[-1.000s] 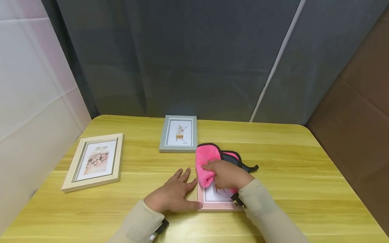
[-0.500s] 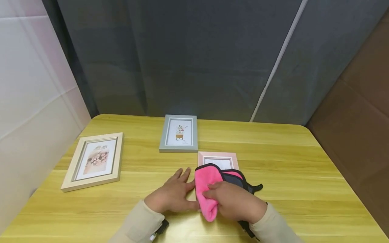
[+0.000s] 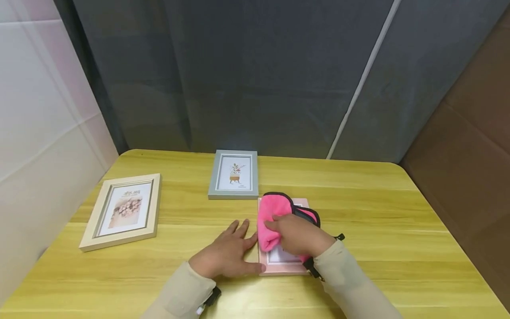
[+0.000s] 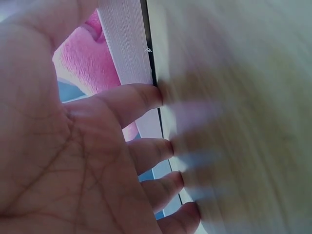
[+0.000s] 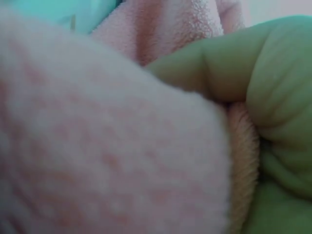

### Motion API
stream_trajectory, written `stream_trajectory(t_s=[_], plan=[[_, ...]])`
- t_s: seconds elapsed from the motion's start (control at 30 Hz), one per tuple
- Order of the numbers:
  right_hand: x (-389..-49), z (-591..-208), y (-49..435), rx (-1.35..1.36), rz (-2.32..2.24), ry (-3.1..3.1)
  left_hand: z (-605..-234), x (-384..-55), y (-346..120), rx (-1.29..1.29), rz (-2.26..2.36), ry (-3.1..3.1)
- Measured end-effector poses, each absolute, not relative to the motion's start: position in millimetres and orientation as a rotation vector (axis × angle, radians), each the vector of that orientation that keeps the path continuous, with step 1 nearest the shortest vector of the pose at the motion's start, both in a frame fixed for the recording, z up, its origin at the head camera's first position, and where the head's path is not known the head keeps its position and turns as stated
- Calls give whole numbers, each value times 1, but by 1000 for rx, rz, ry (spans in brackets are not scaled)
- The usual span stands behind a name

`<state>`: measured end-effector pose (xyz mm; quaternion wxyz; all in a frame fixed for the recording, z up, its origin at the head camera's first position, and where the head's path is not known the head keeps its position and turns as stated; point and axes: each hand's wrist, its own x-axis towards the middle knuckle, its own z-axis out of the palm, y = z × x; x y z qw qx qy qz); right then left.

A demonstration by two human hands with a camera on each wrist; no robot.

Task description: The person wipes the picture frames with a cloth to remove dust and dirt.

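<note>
A pink picture frame (image 3: 279,269) lies flat on the table, partly covered by a bright pink plush cloth (image 3: 272,208) with dark edging and a grey side. My right hand (image 3: 299,232) grips the bunched cloth over the picture's glass; in the right wrist view folds of the cloth (image 5: 112,146) wrap about the fingers. My left hand (image 3: 229,254) rests at the frame's left edge, fingers spread, thumb at its lower left corner. In the left wrist view the fingertips stand on the table along the frame's side wall (image 4: 129,44).
A grey-blue picture frame (image 3: 213,184) with a potted-plant print lies behind at the table's far side. A cream picture frame (image 3: 99,221) lies at the left. Dark curtain (image 3: 259,79) hangs beyond the far edge of the wood-grain table (image 3: 378,212).
My right hand drew the cloth down toward the frame's near edge, then back up over its upper part. The left hand stayed in place.
</note>
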<state>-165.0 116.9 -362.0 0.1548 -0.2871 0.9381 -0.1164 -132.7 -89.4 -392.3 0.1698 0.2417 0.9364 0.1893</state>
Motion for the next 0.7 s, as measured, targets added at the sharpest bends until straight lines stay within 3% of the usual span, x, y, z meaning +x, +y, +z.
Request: stream_trajectory(t_s=[0.43,0.7], plan=[[-114,-358,126,-966,-290,2626,-394,-133,-88,678,565,2674],[-140,-361,121,-904,-300,2654,-394,-134,-89,679,566,2661]])
